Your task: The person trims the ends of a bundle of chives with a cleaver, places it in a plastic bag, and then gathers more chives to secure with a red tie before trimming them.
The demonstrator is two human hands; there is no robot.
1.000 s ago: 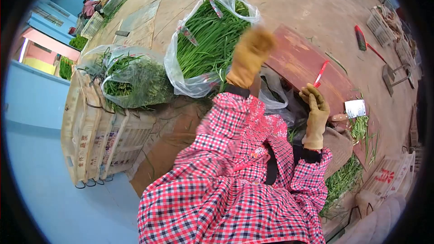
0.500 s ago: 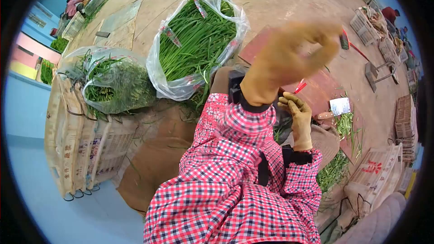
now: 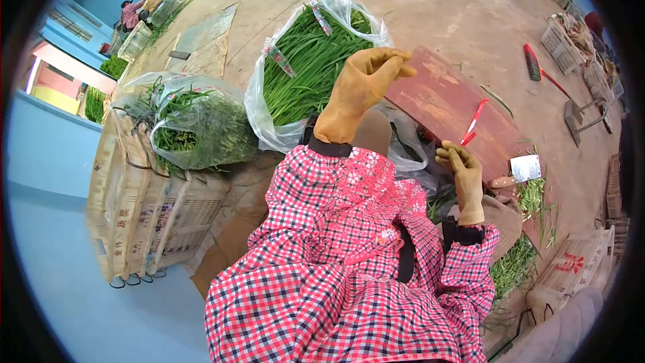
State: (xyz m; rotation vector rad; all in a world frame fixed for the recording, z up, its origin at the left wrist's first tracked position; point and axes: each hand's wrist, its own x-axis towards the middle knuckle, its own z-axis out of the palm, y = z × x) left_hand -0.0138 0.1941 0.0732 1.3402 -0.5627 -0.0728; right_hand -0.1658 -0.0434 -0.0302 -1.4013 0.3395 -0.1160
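At the far left a stack of folded woven sacks (image 3: 138,208) with printed lettering leans on the floor, and on top of them rests a clear plastic bag of trimmed greens (image 3: 195,124). Just right of it lies a larger open plastic bag of long green chives (image 3: 306,70), its mouth spread wide on the concrete floor. The left hand (image 3: 359,84), in a tan glove, is raised in front of that bag with its fingers curled and pinched together near the tips; it grips nothing that can be made out. Behind and to the right of it lies a worn red board (image 3: 447,104), with a red-handled tool (image 3: 474,121) resting on its surface. The right hand (image 3: 463,171), also in a tan glove, hangs lower beside the board's near edge, fingers loosely bent and half open, empty as far as the view shows. Just right of that hand a cleaver (image 3: 521,169) lies on the board, next to a small heap of cut chive stalks (image 3: 534,195). Both arms wear red checked sleeves (image 3: 336,255). Farther right, a red-handled broom (image 3: 537,64) lies on the floor.
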